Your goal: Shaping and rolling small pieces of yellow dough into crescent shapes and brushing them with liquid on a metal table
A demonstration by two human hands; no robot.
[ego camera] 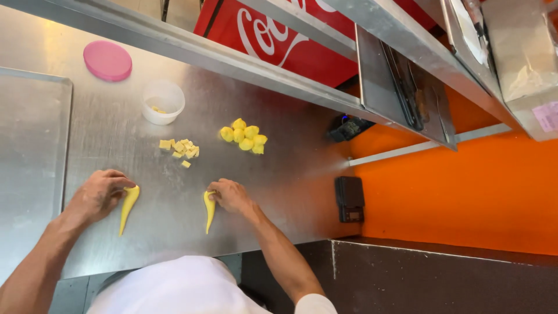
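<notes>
My left hand (99, 195) rests on the steel counter (279, 168), its fingertips on the thick end of a tapered yellow dough strip (127, 207). My right hand (232, 196) pinches the top of a second tapered yellow dough strip (208, 211) lying beside it. Beyond my hands sits a small heap of cut yellow dough cubes (181, 149). To its right is a cluster of several shaped yellow dough pieces (244, 135).
A small white plastic tub (163, 102) stands behind the cubes, and a pink round lid (107, 60) lies further back. A steel tray (29, 151) lies at the left. A red cooler (279, 35), steel shelves and an orange wall are at the right.
</notes>
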